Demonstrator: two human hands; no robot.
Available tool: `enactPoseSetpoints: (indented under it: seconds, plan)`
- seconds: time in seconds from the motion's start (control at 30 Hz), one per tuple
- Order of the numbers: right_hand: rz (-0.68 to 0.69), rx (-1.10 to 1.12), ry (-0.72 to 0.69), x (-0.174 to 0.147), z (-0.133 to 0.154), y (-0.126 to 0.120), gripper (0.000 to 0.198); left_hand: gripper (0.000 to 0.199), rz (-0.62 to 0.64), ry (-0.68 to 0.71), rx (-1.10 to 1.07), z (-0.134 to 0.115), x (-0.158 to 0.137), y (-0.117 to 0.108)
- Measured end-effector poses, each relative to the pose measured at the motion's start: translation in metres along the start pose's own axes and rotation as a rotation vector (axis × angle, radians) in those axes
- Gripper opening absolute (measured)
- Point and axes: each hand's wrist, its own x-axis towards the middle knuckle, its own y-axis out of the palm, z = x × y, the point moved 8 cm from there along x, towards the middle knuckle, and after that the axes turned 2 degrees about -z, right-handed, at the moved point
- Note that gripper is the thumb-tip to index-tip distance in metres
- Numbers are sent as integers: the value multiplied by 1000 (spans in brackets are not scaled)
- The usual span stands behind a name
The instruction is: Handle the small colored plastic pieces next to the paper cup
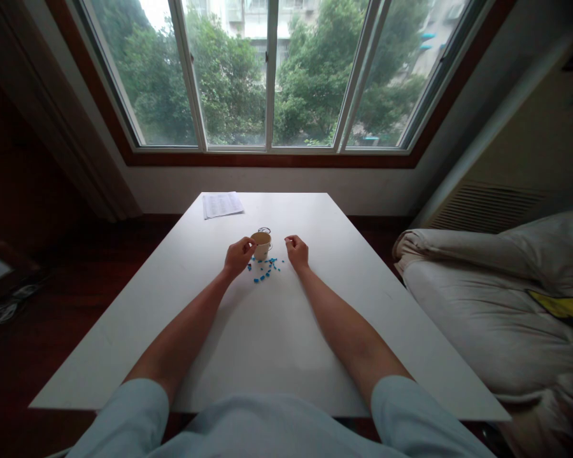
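Observation:
A beige cup (pixel 261 246) stands upright on the white table (pixel 277 356). My left hand (pixel 239 254) is at its left side, thumb and fingers pinched together, with the fingertips overlapping the cup's rim. Whether they touch the cup, or hold something small, I cannot make out. To the right of the cup and apart from it, my right hand (pixel 297 251) is raised in a pinch. Anything between its fingertips is too small to name. Small blue pieces (pixel 262 277) lie scattered on the table in front of the cup, between my hands.
Behind the cup lies a thin dark loop (pixel 264 229), like a cord or wire. Printed papers (pixel 222 205) rest at the table's far left corner. A window (pixel 267 76) faces me beyond the table. A padded beige seat (pixel 458 305) stands on the right.

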Motion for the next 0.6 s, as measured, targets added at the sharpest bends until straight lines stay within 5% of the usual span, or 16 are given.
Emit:
enactPoseSetpoints:
  seconds: [0.3,0.6]
  plan:
    - [-12,-23,-34,-4,4,3,34,23,-57,-302,-460,38,16,27]
    - [-8,-39,-53,-6,6,0,34,20,-88,-285,-505,31,16,26]
